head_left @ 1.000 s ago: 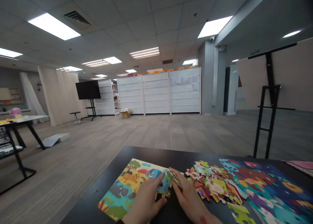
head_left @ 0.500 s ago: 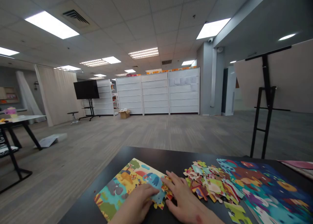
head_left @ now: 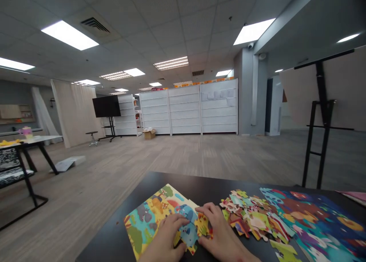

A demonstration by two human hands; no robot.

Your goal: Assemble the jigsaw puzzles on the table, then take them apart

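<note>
A partly assembled animal jigsaw [head_left: 148, 218] lies on the black table [head_left: 200, 184] at the lower left. My left hand [head_left: 167, 237] rests flat on its right part, fingers spread on the blue elephant area. My right hand [head_left: 221, 235] lies beside it, fingers curled over a yellow puzzle piece [head_left: 202, 226] at the jigsaw's right edge. A heap of loose puzzle pieces [head_left: 251, 216] sits just right of my right hand.
A large colourful puzzle sheet [head_left: 311, 220] covers the table's right side. One green piece [head_left: 283, 250] lies near the front edge. A black easel stand [head_left: 317, 140] rises behind the table. A dark side table [head_left: 23, 155] stands far left on the open floor.
The view shifted slightly, so the jigsaw sits more to the right. My right hand brought the piece down onto the jigsaw's edge and now curls over it; my left hand stayed on the jigsaw.
</note>
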